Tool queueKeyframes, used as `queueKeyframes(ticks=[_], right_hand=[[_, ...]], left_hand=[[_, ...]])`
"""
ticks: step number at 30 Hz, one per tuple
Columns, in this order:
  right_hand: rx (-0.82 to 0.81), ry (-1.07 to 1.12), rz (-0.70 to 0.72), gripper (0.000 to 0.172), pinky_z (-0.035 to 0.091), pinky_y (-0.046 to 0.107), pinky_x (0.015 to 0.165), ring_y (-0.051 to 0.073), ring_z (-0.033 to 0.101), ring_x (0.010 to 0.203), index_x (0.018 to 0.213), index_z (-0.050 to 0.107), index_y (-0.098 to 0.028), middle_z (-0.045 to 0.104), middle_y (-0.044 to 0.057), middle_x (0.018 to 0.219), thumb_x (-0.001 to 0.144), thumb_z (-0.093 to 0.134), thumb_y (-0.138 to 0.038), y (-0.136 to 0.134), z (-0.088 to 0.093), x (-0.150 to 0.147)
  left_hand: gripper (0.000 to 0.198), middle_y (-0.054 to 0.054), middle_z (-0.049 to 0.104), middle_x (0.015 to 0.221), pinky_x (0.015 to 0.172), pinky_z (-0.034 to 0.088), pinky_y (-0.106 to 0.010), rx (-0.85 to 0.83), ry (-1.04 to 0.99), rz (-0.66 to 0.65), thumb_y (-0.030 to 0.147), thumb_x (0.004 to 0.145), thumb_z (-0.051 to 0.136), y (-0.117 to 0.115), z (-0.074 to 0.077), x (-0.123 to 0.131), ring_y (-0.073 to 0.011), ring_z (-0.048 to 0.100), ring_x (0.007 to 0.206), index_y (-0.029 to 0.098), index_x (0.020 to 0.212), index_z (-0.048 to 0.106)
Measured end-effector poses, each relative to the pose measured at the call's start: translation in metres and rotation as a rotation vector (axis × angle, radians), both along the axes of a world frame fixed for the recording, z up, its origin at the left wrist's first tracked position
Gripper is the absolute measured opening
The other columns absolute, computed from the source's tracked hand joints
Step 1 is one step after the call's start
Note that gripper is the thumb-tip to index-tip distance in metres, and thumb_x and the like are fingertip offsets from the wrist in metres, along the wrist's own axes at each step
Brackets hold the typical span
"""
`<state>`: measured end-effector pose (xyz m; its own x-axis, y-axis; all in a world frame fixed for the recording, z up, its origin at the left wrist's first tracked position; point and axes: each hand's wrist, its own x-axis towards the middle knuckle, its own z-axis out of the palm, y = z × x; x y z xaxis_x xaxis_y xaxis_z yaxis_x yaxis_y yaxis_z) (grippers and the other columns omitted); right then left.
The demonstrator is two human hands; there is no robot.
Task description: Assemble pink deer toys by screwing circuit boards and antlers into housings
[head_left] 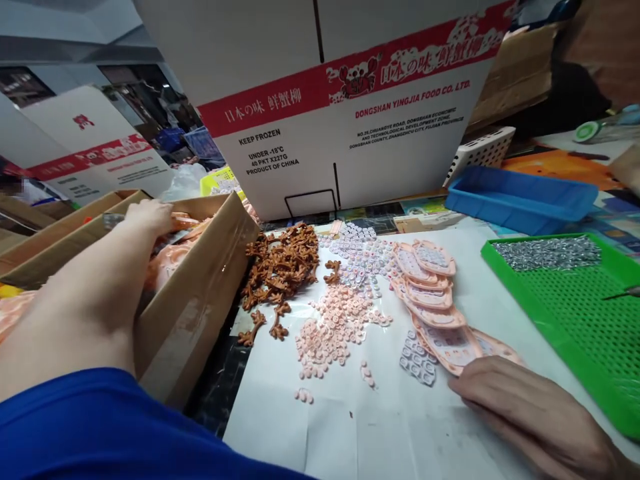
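Hands apart, can't tell either grip: left hand (149, 217) over open brown cardboard box (203, 290), right hand (525, 397) nearer, touching 1 overlapping row of peach plastic panels (434, 317) right of box, long axis running away.

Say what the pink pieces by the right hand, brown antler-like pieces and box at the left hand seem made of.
Pink pieces: probably moulded plastic; smooth, rounded rims. Brown antler-like pieces: likely plastic too; slight sheen, repeated shapes. Box: apparently cardboard; mostly matt brown walls, glossy patches suggesting tape.
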<state>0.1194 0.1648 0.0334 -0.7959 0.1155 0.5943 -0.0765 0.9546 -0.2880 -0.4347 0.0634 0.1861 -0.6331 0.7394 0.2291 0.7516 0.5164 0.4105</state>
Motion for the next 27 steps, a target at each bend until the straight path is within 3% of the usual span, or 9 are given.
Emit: queueKeyframes(ticks=[2,4,8,10,13,18,21,23,27], right_hand=[[0.007,-0.007,-0.007,0.040,0.063,0.025,0.070,0.017,0.075,0.081,0.121,0.065,-0.025,0.078,0.004,0.089,0.088,0.056,-0.004,0.001,0.003,0.000],[-0.010,0.022,-0.017,0.038,0.063,0.025,0.070,0.016,0.075,0.079,0.118,0.065,-0.025,0.078,0.004,0.087,0.089,0.054,-0.003,0.000,0.003,-0.001],[-0.032,0.145,-0.055,0.029,0.060,0.026,0.072,0.016,0.072,0.078,0.112,0.066,-0.023,0.075,0.003,0.083,0.094,0.051,-0.006,-0.007,-0.005,-0.004],[-0.027,0.202,-0.097,0.025,0.060,0.028,0.078,0.016,0.071,0.081,0.110,0.067,-0.022,0.074,0.005,0.086,0.096,0.050,-0.008,-0.011,-0.010,-0.004],[0.011,0.269,-0.095,0.022,0.059,0.029,0.080,0.016,0.070,0.083,0.108,0.068,-0.020,0.074,0.007,0.088,0.097,0.052,-0.009,-0.014,-0.009,-0.003],[-0.027,0.322,-0.034,0.020,0.060,0.027,0.076,0.015,0.072,0.083,0.103,0.071,-0.018,0.074,0.008,0.089,0.094,0.056,-0.008,-0.022,0.008,-0.002],[-0.289,0.243,-0.011,0.016,0.061,0.028,0.085,0.015,0.073,0.093,0.103,0.073,-0.018,0.075,0.008,0.096,0.092,0.062,-0.011,-0.031,0.015,-0.007],[-0.627,0.154,0.010,0.018,0.061,0.029,0.086,0.015,0.072,0.098,0.109,0.070,-0.018,0.074,0.009,0.106,0.092,0.065,-0.019,-0.039,0.017,-0.013],[-1.340,-0.034,0.179,0.073,0.059,0.028,0.089,0.017,0.066,0.116,0.141,0.048,-0.025,0.051,0.014,0.147,0.076,0.081,-0.023,-0.060,0.016,-0.024]], left_hand=[[0.043,-0.007,0.071,0.108,0.122,0.006,-0.065,-0.094,0.068,0.086,0.040,0.085,0.068,-0.004,0.005,0.010,-0.0415,0.027,0.150,0.018,0.059,0.042],[0.036,-0.013,0.065,0.128,0.120,0.013,-0.069,-0.172,0.147,0.177,0.040,0.091,0.057,-0.008,0.016,0.025,-0.0452,0.029,0.149,0.016,0.065,0.049],[0.037,-0.026,0.048,0.150,0.115,0.029,-0.065,-0.206,0.264,0.339,0.037,0.096,0.047,-0.017,0.053,0.061,-0.0452,0.037,0.145,0.004,0.105,0.061],[0.048,-0.029,0.047,0.151,0.115,0.034,-0.057,-0.175,0.315,0.412,0.035,0.097,0.044,-0.022,0.071,0.079,-0.0420,0.041,0.143,-0.003,0.123,0.056],[0.052,-0.028,0.051,0.147,0.115,0.037,-0.049,-0.107,0.384,0.482,0.030,0.097,0.041,-0.033,0.091,0.109,-0.0372,0.046,0.140,-0.007,0.131,0.053],[0.048,-0.018,0.069,0.124,0.107,0.045,-0.046,0.169,0.402,0.420,0.027,0.087,0.052,-0.048,0.097,0.173,-0.0287,0.062,0.116,-0.001,0.125,0.063],[0.048,-0.005,0.069,0.098,0.098,0.049,-0.044,0.273,0.387,0.280,0.038,0.081,0.054,-0.051,0.087,0.215,-0.0196,0.063,0.092,0.008,0.115,0.069],[0.051,0.001,0.061,0.079,0.089,0.051,-0.042,0.271,0.382,0.155,0.052,0.076,0.052,-0.051,0.077,0.243,-0.0136,0.056,0.075,0.011,0.102,0.071],[0.067,0.003,0.055,0.060,0.066,0.049,-0.030,0.262,0.402,-0.206,0.080,0.066,0.042,-0.054,0.042,0.294,-0.0105,0.048,0.055,0.018,0.073,0.065]])
